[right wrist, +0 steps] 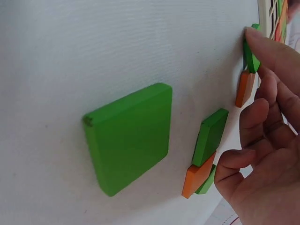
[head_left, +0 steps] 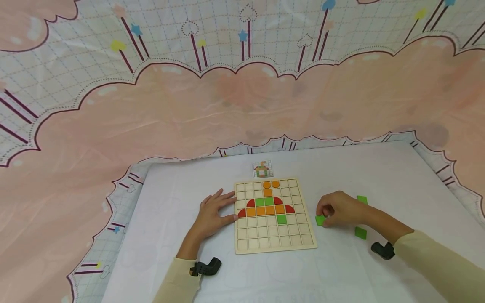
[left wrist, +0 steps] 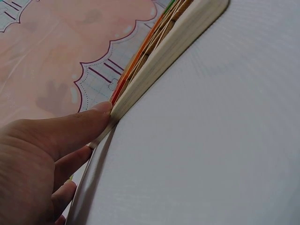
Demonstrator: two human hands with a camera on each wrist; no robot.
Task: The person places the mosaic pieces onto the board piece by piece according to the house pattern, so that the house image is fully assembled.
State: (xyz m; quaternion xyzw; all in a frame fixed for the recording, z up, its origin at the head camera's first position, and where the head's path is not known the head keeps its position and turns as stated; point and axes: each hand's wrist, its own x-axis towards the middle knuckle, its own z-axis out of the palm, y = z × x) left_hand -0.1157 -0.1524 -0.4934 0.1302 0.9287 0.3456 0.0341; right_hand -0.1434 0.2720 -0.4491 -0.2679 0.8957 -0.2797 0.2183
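In the head view my right hand [head_left: 342, 208] pinches a green square tile [head_left: 320, 220] between thumb and fingertips, just right of the wooden grid board [head_left: 253, 244]. The same green tile [right wrist: 251, 52] shows at the fingertips in the right wrist view. My left hand [head_left: 214, 212] lies at the board's left side, thumb and fingers extended and spread, touching its edge. In the left wrist view the thumb [left wrist: 84, 126] meets the board's edge [left wrist: 154, 70]. On the board sit orange squares [head_left: 269, 210], green squares [head_left: 282, 219], red quarter-rounds [head_left: 289, 209] and two orange discs [head_left: 275, 184].
A small pattern card [head_left: 263, 169] lies behind the board. Beyond my right hand are loose green tiles [head_left: 361, 232]. The right wrist view also shows a large near green tile [right wrist: 131, 140] and orange tiles [right wrist: 198, 176] by the fingers. White cloth [head_left: 182, 185] covers the table.
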